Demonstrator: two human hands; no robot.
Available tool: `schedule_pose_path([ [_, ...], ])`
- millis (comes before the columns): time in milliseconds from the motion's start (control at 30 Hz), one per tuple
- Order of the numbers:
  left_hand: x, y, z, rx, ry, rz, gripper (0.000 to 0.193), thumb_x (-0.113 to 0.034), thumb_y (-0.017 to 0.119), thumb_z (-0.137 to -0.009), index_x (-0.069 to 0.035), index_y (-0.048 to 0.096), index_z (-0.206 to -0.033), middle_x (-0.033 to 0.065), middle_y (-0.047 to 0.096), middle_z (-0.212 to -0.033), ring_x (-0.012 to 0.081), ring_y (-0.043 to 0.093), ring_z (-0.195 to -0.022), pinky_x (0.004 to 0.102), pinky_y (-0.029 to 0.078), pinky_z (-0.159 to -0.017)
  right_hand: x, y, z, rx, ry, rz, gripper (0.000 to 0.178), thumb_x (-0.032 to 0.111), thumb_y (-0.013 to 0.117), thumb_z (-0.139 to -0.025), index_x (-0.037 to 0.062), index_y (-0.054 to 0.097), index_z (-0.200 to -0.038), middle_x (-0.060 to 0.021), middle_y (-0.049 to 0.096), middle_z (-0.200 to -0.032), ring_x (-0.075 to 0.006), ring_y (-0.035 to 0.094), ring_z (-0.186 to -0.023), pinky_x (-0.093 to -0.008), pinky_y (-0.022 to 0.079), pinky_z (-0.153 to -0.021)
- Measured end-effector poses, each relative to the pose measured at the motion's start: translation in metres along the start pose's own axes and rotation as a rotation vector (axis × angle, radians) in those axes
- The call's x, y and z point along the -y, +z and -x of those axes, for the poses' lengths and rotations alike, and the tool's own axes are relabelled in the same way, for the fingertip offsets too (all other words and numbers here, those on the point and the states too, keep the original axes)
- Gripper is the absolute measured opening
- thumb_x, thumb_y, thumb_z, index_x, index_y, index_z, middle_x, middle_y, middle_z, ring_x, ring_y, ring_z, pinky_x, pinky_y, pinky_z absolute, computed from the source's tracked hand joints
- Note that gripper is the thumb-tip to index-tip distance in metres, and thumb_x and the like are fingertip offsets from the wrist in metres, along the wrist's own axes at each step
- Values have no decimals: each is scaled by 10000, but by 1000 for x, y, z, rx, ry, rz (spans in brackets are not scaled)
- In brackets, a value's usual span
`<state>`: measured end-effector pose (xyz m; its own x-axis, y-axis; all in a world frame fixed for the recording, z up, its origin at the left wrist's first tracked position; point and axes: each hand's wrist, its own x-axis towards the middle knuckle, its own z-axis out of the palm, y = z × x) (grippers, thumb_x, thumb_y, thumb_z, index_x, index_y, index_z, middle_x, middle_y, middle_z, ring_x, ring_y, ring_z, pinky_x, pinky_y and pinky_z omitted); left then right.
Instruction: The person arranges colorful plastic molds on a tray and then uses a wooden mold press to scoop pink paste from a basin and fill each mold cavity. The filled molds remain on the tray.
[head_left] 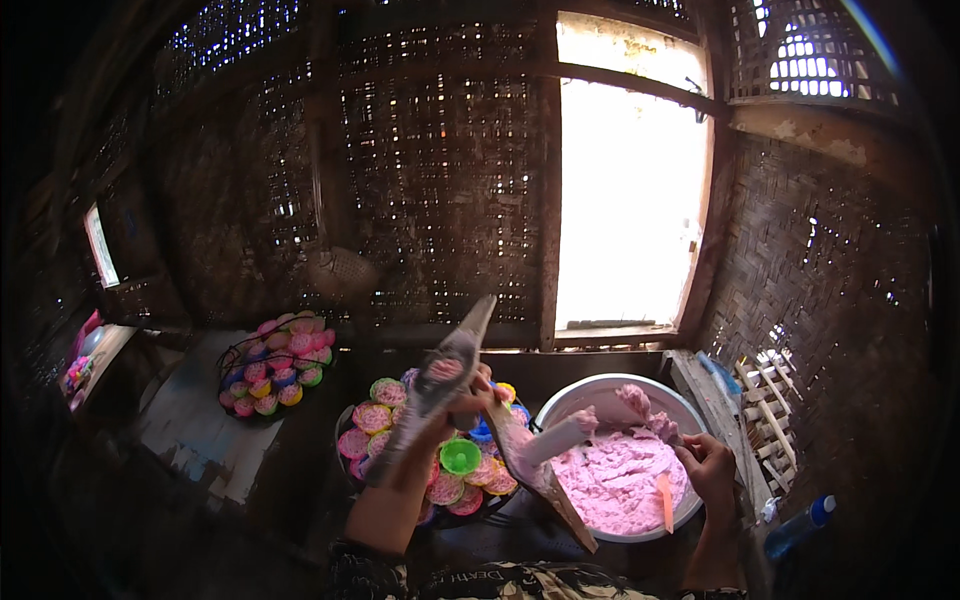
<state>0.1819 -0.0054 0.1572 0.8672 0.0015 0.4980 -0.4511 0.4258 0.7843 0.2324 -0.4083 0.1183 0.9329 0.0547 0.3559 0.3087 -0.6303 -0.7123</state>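
My left hand (pixel 474 393) is wrapped round a two-part wooden press. One wooden board (pixel 478 322) tilts up, smeared by motion. The lower board (pixel 562 510) slants toward me and carries a pale cylinder (pixel 556 440) that reaches over the bowl, with pink dough at its mouth. My right hand (pixel 708 465) is closed at the bowl's right rim, on a thin utensil mostly hidden by dough and fingers. Soft pink dough (pixel 610 485) fills much of the large white bowl (pixel 690 408). An orange spatula (pixel 665 500) stands in the dough.
Beneath my left arm, a round tray holds several colourful small cups (pixel 445 488) with pink strands and a green cup (pixel 460 456). A second cluster of cups (pixel 275 365) sits at left. A blue bottle (pixel 805 525) stands at lower right, near the woven wall (pixel 810 210).
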Motion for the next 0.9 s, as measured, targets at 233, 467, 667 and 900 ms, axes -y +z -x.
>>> schedule_pose_path([
  [233,-16,-13,8,223,135,303,287,-143,722,-647,-45,597,-886,74,388,-1028,344,507,-1007,491,416,-908,-7,32,1,59,-152,675,186,269,715,-718,108,648,-783,-91,639,-764,-294,637,-743,-404,494,-678],
  [467,-21,-9,15,275,178,344,268,-173,717,-664,-74,593,-880,67,366,-1041,371,499,-1022,485,414,-900,40,32,-4,-51,-445,472,481,264,736,-711,57,625,-1131,-140,556,-1118,-325,495,-1051,-453,359,-915],
  [667,-6,5,6,342,197,422,320,-134,764,-625,-29,618,-890,97,393,-1061,364,515,-1004,491,430,-886,122,101,59,1313,56,-1592,945,706,487,-782,-3,287,-1374,-212,467,-1282,-220,572,-881,-312,477,-691],
  [900,-35,-13,43,330,452,-722,832,-167,829,-639,-80,412,-1353,123,267,-1472,185,299,-1343,359,358,-1029,137,87,27,1380,46,-1653,634,474,606,-824,30,410,-1231,-99,580,-749,-83,466,-453,-182,325,-350],
])
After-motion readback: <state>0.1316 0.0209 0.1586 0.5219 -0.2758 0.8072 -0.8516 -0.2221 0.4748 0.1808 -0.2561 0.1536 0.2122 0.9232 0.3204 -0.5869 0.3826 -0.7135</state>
